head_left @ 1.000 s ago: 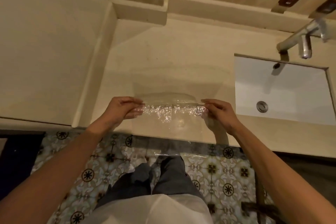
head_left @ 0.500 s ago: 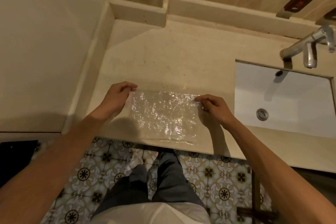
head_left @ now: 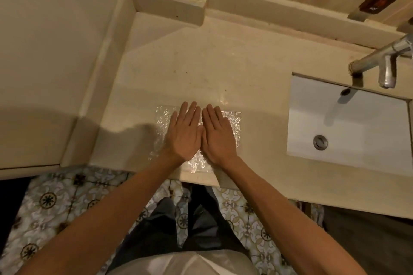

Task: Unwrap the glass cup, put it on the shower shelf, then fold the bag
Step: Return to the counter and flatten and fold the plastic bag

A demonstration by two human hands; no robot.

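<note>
Clear crinkled plastic, the bag (head_left: 232,126), is now lying flat near the countertop's (head_left: 223,69) front edge, no longer pinched by its corners as half a second ago; folding seems underway. The left hand (head_left: 184,134) and right hand (head_left: 218,136) are pressing it, fingers straight, together. No glass cup is showing.

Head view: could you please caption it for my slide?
Both hands, left and right, press the bag flat on the counter beside the sink.
</note>
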